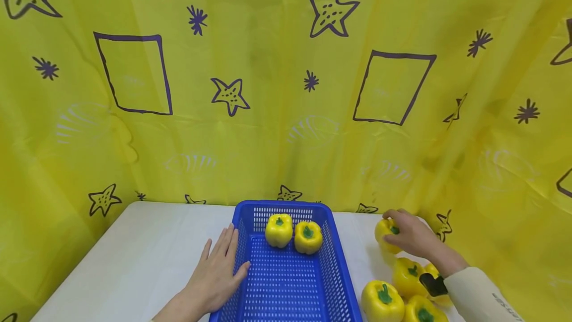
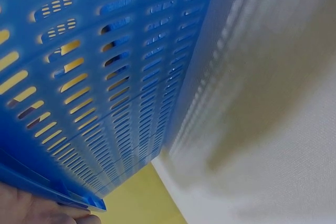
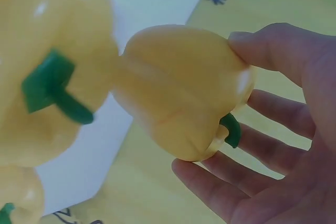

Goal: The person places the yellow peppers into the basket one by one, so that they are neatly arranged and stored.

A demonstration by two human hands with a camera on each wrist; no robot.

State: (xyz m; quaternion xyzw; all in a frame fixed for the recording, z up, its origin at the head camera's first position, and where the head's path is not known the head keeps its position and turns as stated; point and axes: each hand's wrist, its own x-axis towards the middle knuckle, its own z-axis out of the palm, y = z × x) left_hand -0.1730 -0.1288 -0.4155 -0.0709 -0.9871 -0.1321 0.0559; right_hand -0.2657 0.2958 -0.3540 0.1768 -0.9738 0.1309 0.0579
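Observation:
My right hand [image 1: 415, 236] holds a yellow bell pepper [image 1: 382, 236] at the far right of the table. In the right wrist view the thumb and fingers curl round this pepper [image 3: 178, 87], whose green stem points toward the palm. My left hand [image 1: 216, 276] lies with straight fingers on the left rim of a blue plastic basket [image 1: 281, 282]. Left wrist view: fingertips [image 2: 47, 211] show at the rim, above the slotted wall [image 2: 121, 98]. Inside the basket, at its far end, two yellow peppers stand side by side, one left [image 1: 278, 235] and one right [image 1: 308, 242].
Several more yellow peppers cluster right of the basket, including a near one [image 1: 382, 302] and one behind it [image 1: 406, 277]; my right forearm partly covers the group. A white table [image 1: 125, 257] carries everything. Behind it hangs a yellow curtain [image 1: 268, 53] with dark drawings.

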